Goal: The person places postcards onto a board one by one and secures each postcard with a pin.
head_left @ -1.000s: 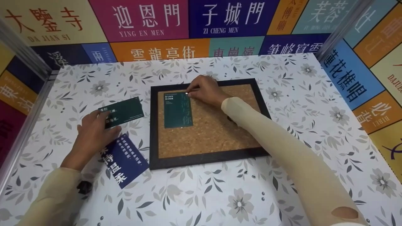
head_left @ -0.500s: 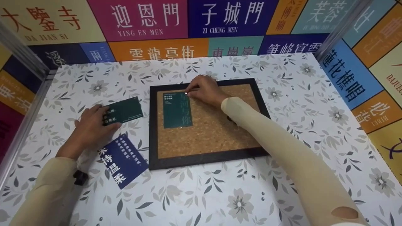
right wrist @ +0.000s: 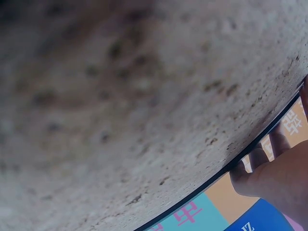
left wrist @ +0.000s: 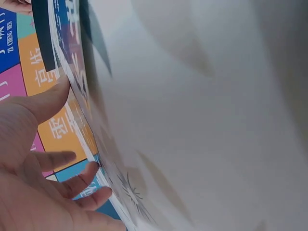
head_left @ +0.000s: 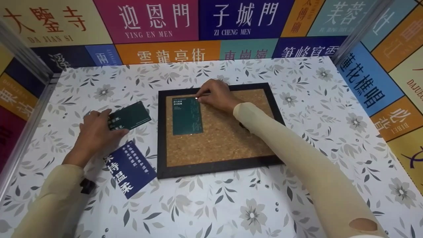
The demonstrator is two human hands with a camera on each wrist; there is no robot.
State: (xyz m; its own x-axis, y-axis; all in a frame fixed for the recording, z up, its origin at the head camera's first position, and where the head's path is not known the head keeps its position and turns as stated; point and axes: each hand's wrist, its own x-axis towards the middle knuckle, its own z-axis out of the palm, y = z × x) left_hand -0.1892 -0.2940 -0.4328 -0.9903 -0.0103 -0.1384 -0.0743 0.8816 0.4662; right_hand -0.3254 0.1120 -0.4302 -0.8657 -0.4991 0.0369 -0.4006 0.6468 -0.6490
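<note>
In the head view my right hand (head_left: 216, 96) pinches a small white push pin (head_left: 196, 98) at the upper right corner of a green card (head_left: 187, 115). That card lies upright on the cork board (head_left: 231, 138), near its left side. My left hand (head_left: 96, 132) is at the left end of a second, dark green card (head_left: 130, 115) on the table, thumb along the lower edge, fingers by the upper left. In the left wrist view its fingers (left wrist: 79, 185) are spread and touch the tabletop. A blue card (head_left: 132, 170) with white writing lies just below.
The black frame (head_left: 211, 170) surrounds the cork. Underneath is a white tabletop (head_left: 211, 205) with a leaf and flower print. Coloured panels (head_left: 155, 19) with large characters stand behind and at both sides. The blue card's corner meets the frame's lower left corner.
My left fingers have drawn back from over the dark green card to its left end, and the card has turned slightly. The right hand stays at the same corner with the push pin.
</note>
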